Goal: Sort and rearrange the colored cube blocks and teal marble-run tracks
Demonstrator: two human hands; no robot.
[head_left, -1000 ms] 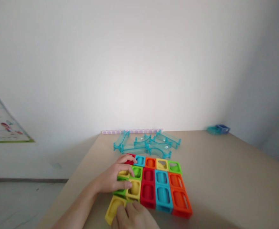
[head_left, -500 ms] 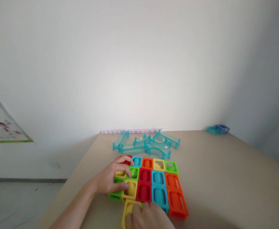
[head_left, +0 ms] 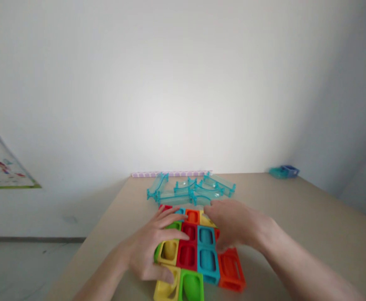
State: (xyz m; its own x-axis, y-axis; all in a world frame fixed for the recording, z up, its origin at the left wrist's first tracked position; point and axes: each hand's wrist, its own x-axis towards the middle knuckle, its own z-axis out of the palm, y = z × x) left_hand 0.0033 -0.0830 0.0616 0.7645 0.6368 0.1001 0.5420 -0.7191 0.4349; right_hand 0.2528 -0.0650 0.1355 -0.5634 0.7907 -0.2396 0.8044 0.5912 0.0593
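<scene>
A grid of coloured hollow plastic blocks lies on the table, with red blocks, blue blocks and orange blocks. My left hand rests over its left side with spread fingers. Its thumb touches a yellow block at the near edge, beside a green block. My right hand is at the far right of the grid, thumb and fingers apart over the blocks there. It hides the far right corner, and the left hand covers several blocks on the left.
Several clear teal track pieces lie just beyond the blocks. Farther back on the right are a dark blue block and a teal piece. A purple patterned strip runs along the wall. A poster hangs on the left.
My right hand has moved from the near edge to the far right of the grid, uncovering the near green block. My left hand has shifted nearer, with its fingers spread wider.
</scene>
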